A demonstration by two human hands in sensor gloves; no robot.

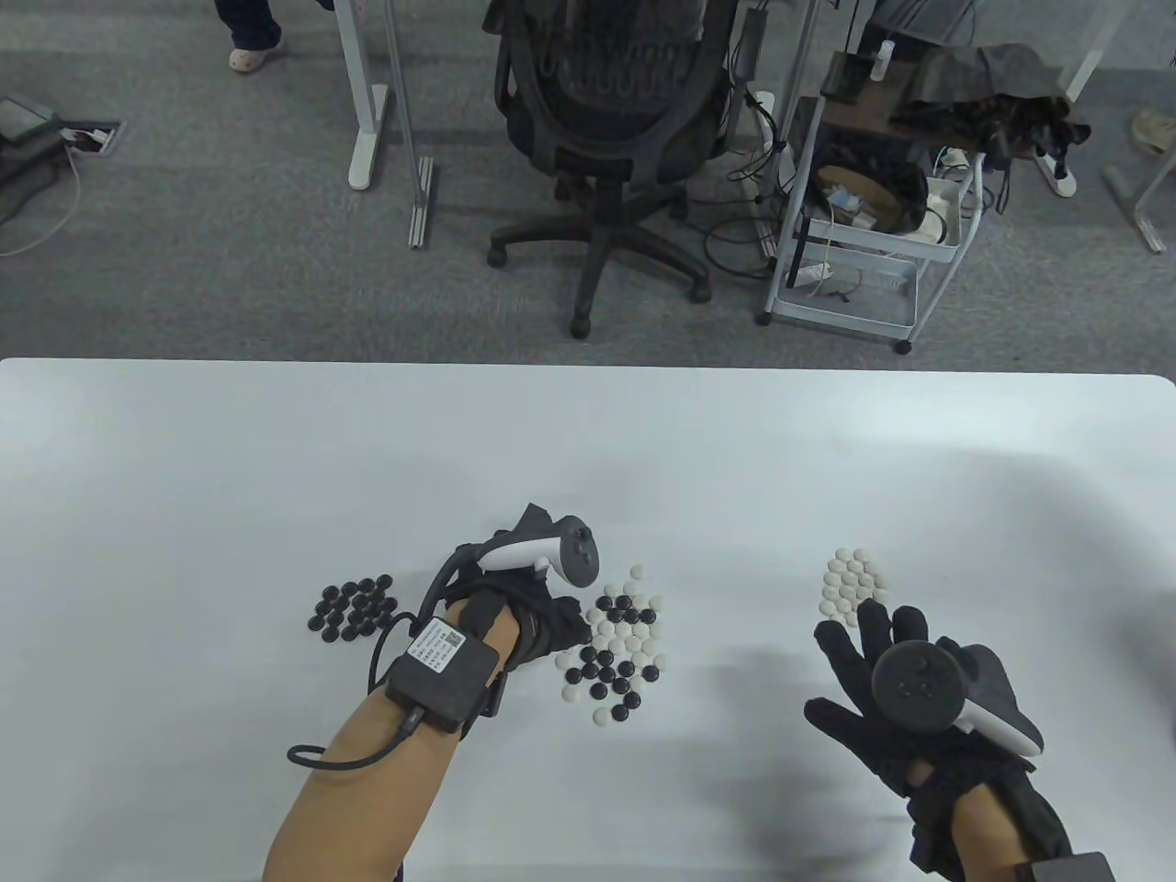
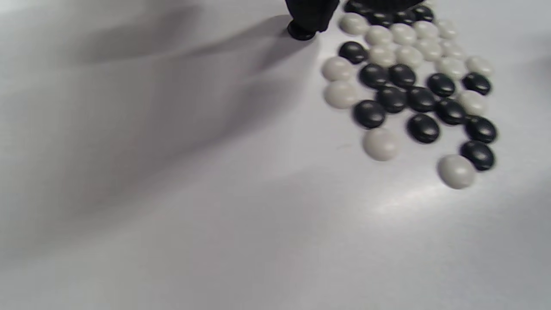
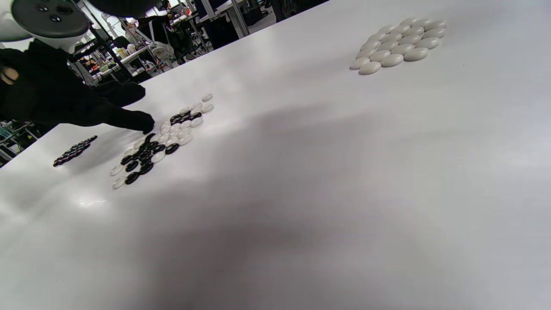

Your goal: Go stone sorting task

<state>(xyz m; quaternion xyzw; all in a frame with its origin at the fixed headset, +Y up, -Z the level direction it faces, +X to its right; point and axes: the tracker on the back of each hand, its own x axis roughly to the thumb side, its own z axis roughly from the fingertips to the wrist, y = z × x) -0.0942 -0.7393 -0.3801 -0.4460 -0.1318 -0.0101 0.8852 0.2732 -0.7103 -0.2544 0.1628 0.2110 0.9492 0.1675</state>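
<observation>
White laminate covers the table [image 1: 276, 441], the largest thing before us, and everything we handle lies on its near half. Our left hand [image 1: 528, 620] reaches in next, its fingertips [image 3: 144, 125] down at the left edge of the mixed pile; in the left wrist view one gloved fingertip [image 2: 308, 15] sits on a single black stone [image 2: 300, 33] just outside the pile's edge, and we cannot tell whether the fingers pinch it or only press on it. Our right hand [image 1: 882, 698] hovers with its fingers spread and straight, holding nothing, its fingertips just short of the white group.

The mixed pile of black and white stones [image 1: 620, 648] lies at the table's middle, between the two sorted groups; its long axis runs away from us, from the near edge toward the far one, leaning slightly right at the far end. The black stones [image 1: 354, 608] sit in a tight cluster to the left of our left hand, its long axis running left to right. The white stones [image 1: 853, 586] form a smaller cluster well to the right, longer front to back, its far end tilted a little right. The stones themselves are round, flattened discs lying flat, so they point no particular way.
</observation>
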